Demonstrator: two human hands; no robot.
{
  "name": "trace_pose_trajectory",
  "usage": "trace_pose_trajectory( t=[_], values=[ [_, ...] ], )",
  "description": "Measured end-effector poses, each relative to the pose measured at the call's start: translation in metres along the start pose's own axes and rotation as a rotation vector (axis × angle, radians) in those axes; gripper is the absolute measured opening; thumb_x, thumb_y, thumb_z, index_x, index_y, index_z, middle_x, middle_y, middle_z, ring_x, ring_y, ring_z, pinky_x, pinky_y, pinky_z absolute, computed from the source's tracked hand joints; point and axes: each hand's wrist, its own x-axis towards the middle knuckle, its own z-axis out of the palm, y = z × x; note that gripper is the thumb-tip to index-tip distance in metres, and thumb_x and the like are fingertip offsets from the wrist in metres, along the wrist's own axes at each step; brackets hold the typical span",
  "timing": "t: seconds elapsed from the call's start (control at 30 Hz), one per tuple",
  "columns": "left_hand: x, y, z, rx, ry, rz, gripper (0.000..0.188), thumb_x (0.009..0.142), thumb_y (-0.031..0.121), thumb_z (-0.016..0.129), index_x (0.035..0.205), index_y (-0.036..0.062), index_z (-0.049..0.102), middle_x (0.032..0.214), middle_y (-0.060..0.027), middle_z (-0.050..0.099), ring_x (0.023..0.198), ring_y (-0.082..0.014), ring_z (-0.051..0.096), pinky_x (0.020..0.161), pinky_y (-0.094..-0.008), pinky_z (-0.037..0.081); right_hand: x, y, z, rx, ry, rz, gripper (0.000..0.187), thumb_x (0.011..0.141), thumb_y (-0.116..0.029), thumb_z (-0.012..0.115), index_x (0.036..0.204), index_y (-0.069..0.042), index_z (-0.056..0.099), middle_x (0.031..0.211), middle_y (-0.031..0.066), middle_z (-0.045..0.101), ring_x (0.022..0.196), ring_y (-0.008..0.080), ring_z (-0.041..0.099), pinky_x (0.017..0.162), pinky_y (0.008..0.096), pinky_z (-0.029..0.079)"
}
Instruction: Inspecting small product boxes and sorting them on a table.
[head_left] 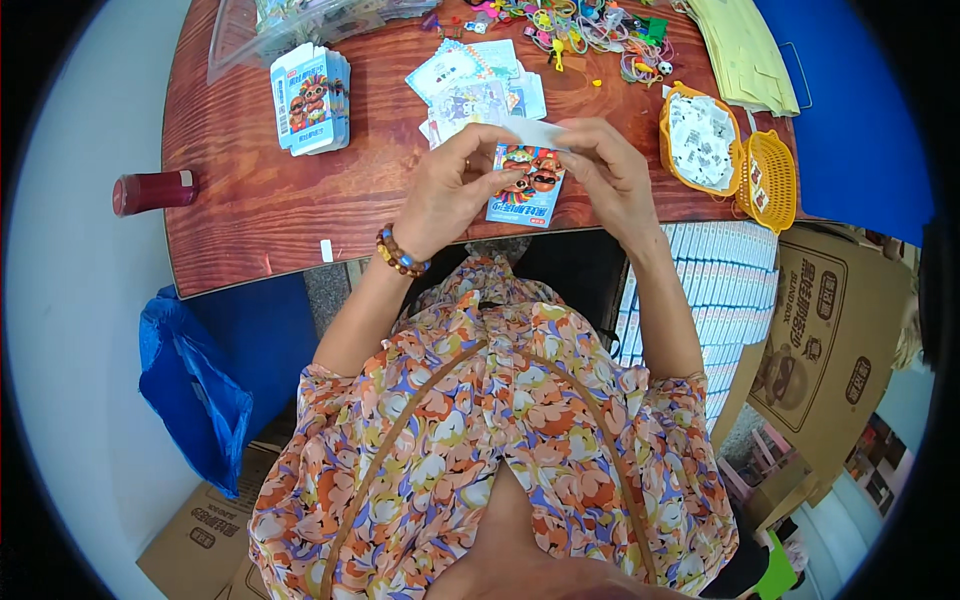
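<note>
Over the table's near edge I hold a small blue printed box [520,208] with cartoon figures on its front. Its white flap [535,131] stands up at the far end, between my fingertips. My left hand [440,195] is closed on the box's left side, thumb across the front, with a beaded bracelet on the wrist. My right hand [612,178] pinches the right upper corner by the flap. Beyond my hands lie several printed cards [470,85] in a loose pile. A stack of matching flat boxes [312,100] sits to the left.
Small colourful trinkets [590,30] spread at the back. Two yellow baskets, one with white packets [700,140] and another lower basket [778,190], sit at the right. A dark red bottle [155,193] lies at the left edge. Packed boxes [715,285] fill a carton below right.
</note>
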Motion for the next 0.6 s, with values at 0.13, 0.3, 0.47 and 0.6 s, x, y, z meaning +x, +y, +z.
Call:
trace_pose_trajectory(
  t=[0.13, 0.3, 0.47, 0.6],
  values=[
    [-0.007, 0.003, 0.006, 0.097, 0.044, 0.035, 0.033, 0.087, 0.003, 0.071, 0.118, 0.0045, 0.060, 0.096, -0.0057, 0.068, 0.083, -0.0101, 0.068, 0.069, -0.0248, 0.054, -0.003, -0.006, 0.007, 0.145, 0.076, 0.132, 0.017, 0.095, -0.004, 0.061, 0.110, 0.001, 0.067, 0.109, 0.0061, 0.065, 0.098, 0.0119, 0.061, 0.084, 0.0261, 0.049],
    [-0.008, 0.003, 0.008, 0.169, 0.068, 0.069, 0.033, 0.086, 0.003, 0.071, 0.117, 0.0044, 0.062, 0.097, -0.0059, 0.068, 0.080, -0.0114, 0.067, 0.069, -0.0260, 0.054, 0.003, -0.007, 0.003, 0.256, 0.095, 0.284, 0.019, 0.097, -0.008, 0.059, 0.114, -0.001, 0.067, 0.105, 0.0041, 0.068, 0.098, 0.0109, 0.062, 0.085, 0.0263, 0.050],
    [-0.009, 0.005, 0.008, 0.212, 0.067, 0.148, 0.035, 0.085, 0.003, 0.072, 0.118, 0.0046, 0.062, 0.095, -0.0051, 0.065, 0.074, -0.0112, 0.064, 0.066, -0.0267, 0.053, 0.007, -0.015, -0.006, 0.198, -0.051, 0.318, 0.022, 0.095, -0.008, 0.064, 0.115, 0.000, 0.068, 0.106, 0.0045, 0.071, 0.098, 0.0106, 0.064, 0.087, 0.0256, 0.050],
    [-0.013, 0.003, 0.006, 0.206, 0.023, 0.111, 0.041, 0.085, 0.004, 0.073, 0.122, 0.0051, 0.056, 0.092, -0.0065, 0.064, 0.075, -0.0120, 0.065, 0.065, -0.0275, 0.053, 0.010, -0.016, -0.012, 0.080, -0.125, 0.291, 0.023, 0.094, -0.007, 0.065, 0.115, 0.000, 0.070, 0.104, 0.0045, 0.072, 0.097, 0.0094, 0.064, 0.086, 0.0254, 0.051]
  ],
)
